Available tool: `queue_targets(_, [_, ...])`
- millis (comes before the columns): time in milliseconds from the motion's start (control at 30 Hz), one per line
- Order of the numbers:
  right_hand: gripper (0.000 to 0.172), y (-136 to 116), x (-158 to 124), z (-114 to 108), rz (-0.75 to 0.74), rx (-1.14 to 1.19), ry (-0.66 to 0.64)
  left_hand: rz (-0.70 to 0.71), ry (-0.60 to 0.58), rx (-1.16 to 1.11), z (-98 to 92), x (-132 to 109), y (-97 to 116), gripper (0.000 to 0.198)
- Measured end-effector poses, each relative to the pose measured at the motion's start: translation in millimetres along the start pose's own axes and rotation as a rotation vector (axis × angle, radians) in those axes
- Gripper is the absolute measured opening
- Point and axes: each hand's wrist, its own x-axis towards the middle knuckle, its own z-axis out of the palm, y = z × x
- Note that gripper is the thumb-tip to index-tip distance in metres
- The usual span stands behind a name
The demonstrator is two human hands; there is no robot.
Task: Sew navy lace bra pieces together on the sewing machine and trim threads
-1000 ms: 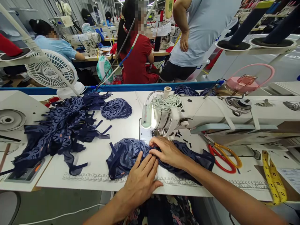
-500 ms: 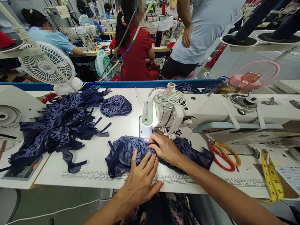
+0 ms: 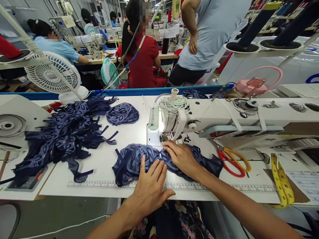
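A navy lace bra [image 3: 134,156] lies across the white table in front of the sewing machine head [image 3: 171,122]. My left hand [image 3: 152,182] rests on the lower edge of its left cup, fingers spread and stretched out. On its middle and right part lies my right hand [image 3: 180,157], fingers extended toward the presser foot and close together, gripping nothing that I can see. A small light-coloured spot shows at the bra's centre, between the hands. The right cup is partly hidden under my right hand and forearm.
Left of the bra is a heap of similar navy lace pieces [image 3: 67,132], with a single lace cup [image 3: 122,113] beside it. Scissors [image 3: 231,159] and a yellow tape measure [image 3: 281,181] lie at the right. A white fan [image 3: 53,73] and several co-workers are beyond the table.
My right hand has shifted from a bent-finger hold at the bra's middle to stretched fingers slightly right, uncovering the centre. The left hand stays in place. The view has shifted slightly.
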Motion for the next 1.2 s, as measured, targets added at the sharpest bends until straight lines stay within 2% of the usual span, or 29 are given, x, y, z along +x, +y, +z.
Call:
queue_targets(133, [0.021, -5, -18, -7, -0.226, -0.051, 0.047, -0.023, 0.058, -0.025, -4.5, 9, -8, 0.046])
queue_targets(200, [0.021, -5, -22, -5, -0.278, -0.089, 0.052, -0.041, 0.081, -0.008, -7.4, 16, -13, 0.039])
queue_targets(400, [0.022, -1, -23, 2, -0.293, -0.206, 0.039, -0.071, 0.032, 0.068, -5.1, 29, -24, 0.030])
queue_targets(600, [0.024, 3, -26, 1, -0.304, -0.353, 0.038, -0.085, 0.067, 0.185, 7.4, 25, -19, 0.030])
queue_targets(767, [0.023, 0, -28, -7, -0.313, -0.272, 0.040, -0.108, 0.086, 0.021, -4.0, 25, -25, 0.030])
queue_targets(867, [0.027, -7, -29, -4, -0.402, -0.247, 0.039, -0.182, 0.087, -0.045, -12.9, 34, -39, 0.024])
queue_targets(933, [0.029, -11, -30, 1, -0.467, -0.262, 0.042, -0.230, 0.038, -0.058, -15.2, 45, -50, 0.021])
queue_targets(1033, [0.028, -12, -32, 8, -0.488, -0.282, 0.052, -0.274, -0.142, -0.108, -13.9, 62, -62, 0.011])
queue_targets(1100, [0.028, -10, -34, 12, -0.479, -0.284, 0.059, -0.279, -0.229, -0.141, -11.4, 70, -65, 0.012])
queue_targets(1200, [0.027, -8, -36, 15, -0.483, -0.283, 0.096, -0.282, -0.232, -0.150, -5.3, 76, -64, 0.013])
